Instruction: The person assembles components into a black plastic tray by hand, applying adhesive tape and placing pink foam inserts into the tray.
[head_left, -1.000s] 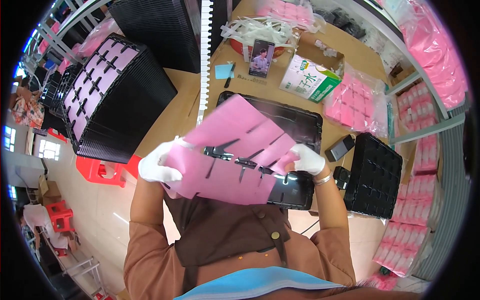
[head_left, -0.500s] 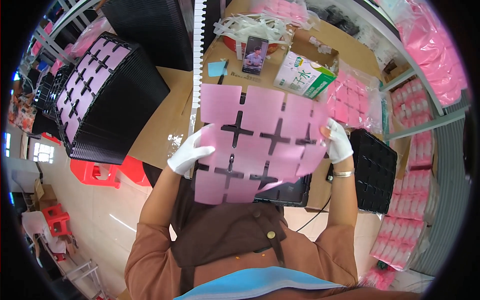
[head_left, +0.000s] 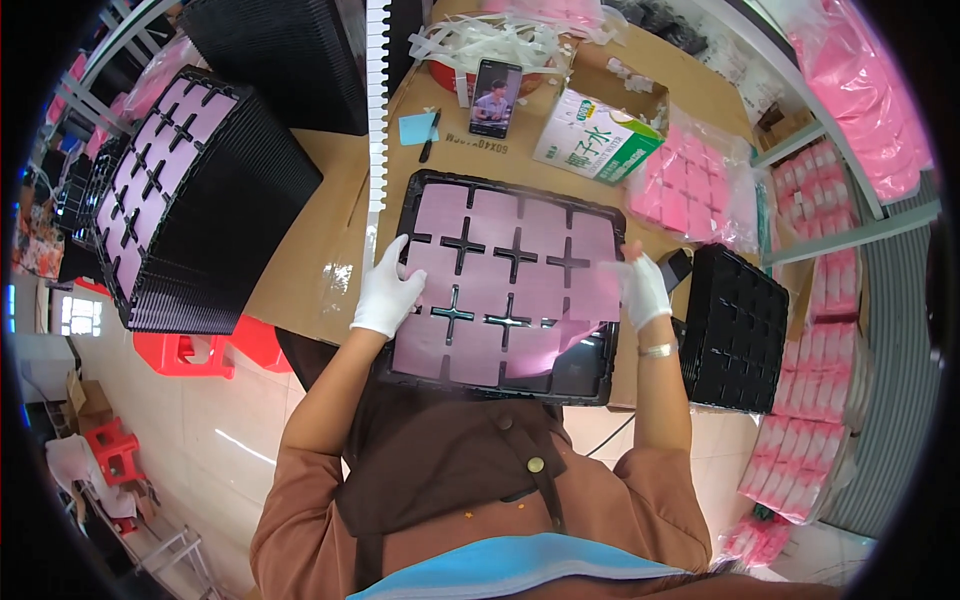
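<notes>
A thin pink sheet (head_left: 490, 217) with cross-shaped cut-outs lies over a black plastic tray (head_left: 580, 378) in front of me. Black ribs of the tray show through the cut-outs. Near the lower right, the sheet is curled back and leaves some tray cells bare. My left hand (head_left: 388, 290), in a white glove, grips the sheet's left edge, thumb on top. At the opposite edge my right hand (head_left: 646, 288), also gloved and slightly blurred, holds the sheet's right side, which is a little raised.
Left stands a tall stack of black trays (head_left: 225, 220) topped with a pink sheet. Behind the tray are a phone (head_left: 495, 98), a pen (head_left: 430, 137), a carton (head_left: 600, 135) and a bowl of white strips (head_left: 490, 45). Bagged pink sheets (head_left: 685, 185) and another black tray (head_left: 735, 330) sit right.
Both hands have lowered the pink sheet from the air onto the black tray, which it largely hid before. The sheet is flatter now, with its lower right part still curled.
</notes>
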